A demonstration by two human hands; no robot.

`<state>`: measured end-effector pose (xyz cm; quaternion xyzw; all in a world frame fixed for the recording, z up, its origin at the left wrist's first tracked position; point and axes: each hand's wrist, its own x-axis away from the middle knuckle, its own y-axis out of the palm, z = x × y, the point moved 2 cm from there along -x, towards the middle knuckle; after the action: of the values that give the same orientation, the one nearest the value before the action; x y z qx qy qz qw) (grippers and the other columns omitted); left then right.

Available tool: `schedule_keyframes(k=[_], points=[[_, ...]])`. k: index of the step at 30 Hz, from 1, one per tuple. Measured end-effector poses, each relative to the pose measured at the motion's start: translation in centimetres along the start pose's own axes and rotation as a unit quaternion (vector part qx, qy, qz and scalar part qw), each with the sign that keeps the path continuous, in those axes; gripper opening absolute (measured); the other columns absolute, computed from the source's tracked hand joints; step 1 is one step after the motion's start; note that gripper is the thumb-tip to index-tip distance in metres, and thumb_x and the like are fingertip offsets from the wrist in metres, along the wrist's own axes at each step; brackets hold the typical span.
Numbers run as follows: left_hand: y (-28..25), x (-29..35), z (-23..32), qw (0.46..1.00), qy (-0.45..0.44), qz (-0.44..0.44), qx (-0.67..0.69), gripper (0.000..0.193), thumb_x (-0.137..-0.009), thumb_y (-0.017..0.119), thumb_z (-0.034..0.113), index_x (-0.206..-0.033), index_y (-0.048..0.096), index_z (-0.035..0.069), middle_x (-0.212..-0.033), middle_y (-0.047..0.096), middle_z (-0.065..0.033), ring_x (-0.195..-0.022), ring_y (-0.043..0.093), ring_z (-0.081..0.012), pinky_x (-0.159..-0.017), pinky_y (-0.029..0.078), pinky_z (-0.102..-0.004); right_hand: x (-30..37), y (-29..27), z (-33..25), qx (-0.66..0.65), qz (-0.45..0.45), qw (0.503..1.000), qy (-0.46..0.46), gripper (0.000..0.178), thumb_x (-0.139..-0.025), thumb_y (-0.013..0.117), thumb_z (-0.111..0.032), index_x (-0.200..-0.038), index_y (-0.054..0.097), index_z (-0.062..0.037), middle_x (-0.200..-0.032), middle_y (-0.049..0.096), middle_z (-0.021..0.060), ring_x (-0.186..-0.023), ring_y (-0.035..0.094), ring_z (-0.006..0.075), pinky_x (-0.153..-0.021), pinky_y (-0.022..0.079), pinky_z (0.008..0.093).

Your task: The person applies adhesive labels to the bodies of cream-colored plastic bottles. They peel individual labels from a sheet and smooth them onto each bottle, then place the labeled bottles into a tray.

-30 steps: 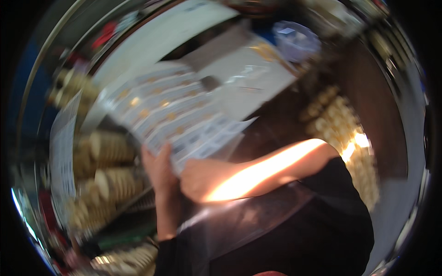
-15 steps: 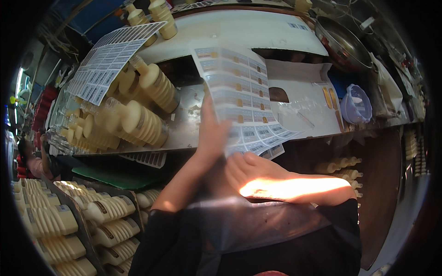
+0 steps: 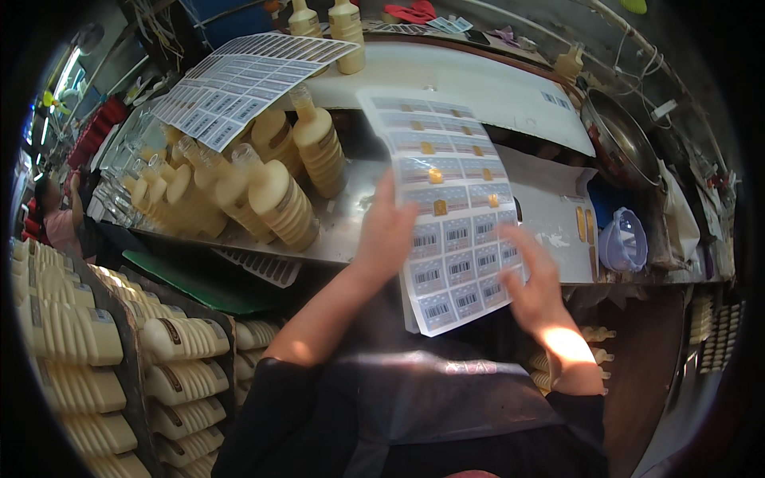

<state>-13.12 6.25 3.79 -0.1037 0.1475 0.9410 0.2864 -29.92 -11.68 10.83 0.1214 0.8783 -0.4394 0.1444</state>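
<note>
A stack of label sheets, white with gold marks above and barcodes below, is held up before me, its lower corners fanned slightly apart. My left hand is closed on the left edge, thumb over the front. At the right edge is my right hand, slightly blurred, its thumb and fingers spread and the fingertips touching or just over the sheet. Left of the stack, cream ridged bottles stand on the metal bench. Another label sheet lies across bottle tops behind them.
Racks of cream bottles fill the lower left. A purple basket and a large metal pan are on the right. A white shelf crosses the back. Far left, another person is partly visible.
My right hand has gone from the stack's lower edge to its right edge, its fingers now spread. The sheets face me more squarely, and the whole view has shifted.
</note>
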Motion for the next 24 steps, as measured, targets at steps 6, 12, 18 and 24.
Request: schedule_keyframes(k=[6, 12, 18, 24], points=[[-0.7, 1.2, -1.1, 0.995, -0.088, 0.038, 0.009, 0.052, -0.098, 0.045, -0.003, -0.149, 0.036, -0.001, -0.137, 0.057, -0.0133, -0.121, 0.058, -0.0183, -0.104, 0.047, -0.0319, -2.9, 3.4, 10.7, -0.302, 0.081, 0.893, 0.325, 0.06, -0.103, 0.058, -0.029, -0.152, 0.039, 0.0009, -0.141, 0.054, 0.0177, -0.128, 0.052, 0.0233, -0.106, 0.042, 0.0365], [-1.2, 1.5, -1.2, 0.971, -0.166, 0.035, 0.171, 0.051, -0.091, 0.05, -0.005, -0.141, 0.042, -0.002, -0.131, 0.058, -0.013, -0.118, 0.059, -0.0198, -0.1, 0.05, -0.034, -3.9, 4.5, 10.0, -0.427, 0.014, 0.852, 0.302, 0.048, -0.098, 0.06, -0.013, -0.14, 0.05, 0.0068, -0.125, 0.066, 0.0135, -0.108, 0.064, 0.0182, -0.094, 0.05, 0.032], [-0.7, 1.3, 0.8, 0.993, -0.113, 0.019, -0.027, 0.061, -0.085, 0.051, -0.003, -0.145, 0.036, -0.002, -0.134, 0.056, -0.0167, -0.125, 0.056, -0.0245, -0.107, 0.044, -0.0367, -3.2, 3.2, 8.0, -0.331, 0.076, 0.898, 0.282, 0.041, -0.093, 0.059, 0.001, -0.134, 0.055, 0.0042, -0.118, 0.068, 0.0112, -0.104, 0.066, 0.0163, -0.092, 0.051, 0.0306], [-0.9, 0.6, 5.2, 0.996, 0.066, -0.044, 0.033, 0.064, -0.093, 0.049, -0.004, -0.153, 0.028, 0.001, -0.139, 0.054, -0.0173, -0.131, 0.053, -0.0237, -0.111, 0.04, -0.0376, -2.4, -1.0, 5.4, -0.426, 0.112, 0.881, 0.171, 0.043, -0.1, 0.056, -0.011, -0.141, 0.049, 0.0011, -0.123, 0.066, 0.0096, -0.107, 0.064, 0.0155, -0.095, 0.049, 0.0289]])
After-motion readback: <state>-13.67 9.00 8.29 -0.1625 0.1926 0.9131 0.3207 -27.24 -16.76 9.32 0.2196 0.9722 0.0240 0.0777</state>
